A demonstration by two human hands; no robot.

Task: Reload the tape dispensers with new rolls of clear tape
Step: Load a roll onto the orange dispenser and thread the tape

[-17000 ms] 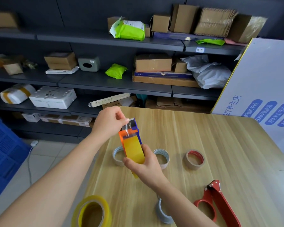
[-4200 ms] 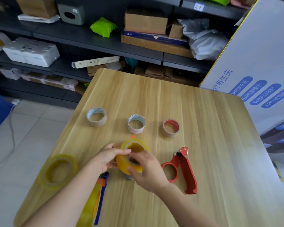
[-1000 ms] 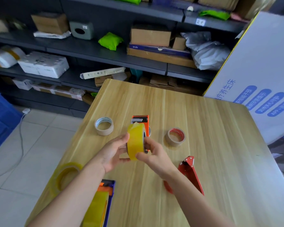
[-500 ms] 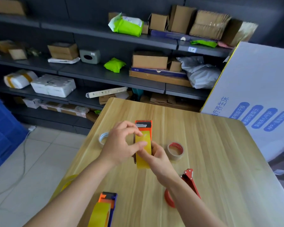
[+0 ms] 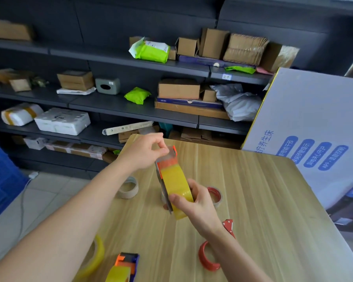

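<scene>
One dispenser [image 5: 168, 164], one "养生床" carton [image 5: 314, 110]

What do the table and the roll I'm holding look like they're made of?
The table looks like light wood or wood-look laminate, matte, with long straight grain lines. The tape roll looks like thin glossy plastic film: yellowish where layered, nearly clear at the pulled end, with glare streaks on its face.

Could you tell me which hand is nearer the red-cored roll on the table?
Right. The right hand, holding the orange dispenser, is just beside the red-cored roll; the left hand pinches the tape end farther off, up-left.
</scene>
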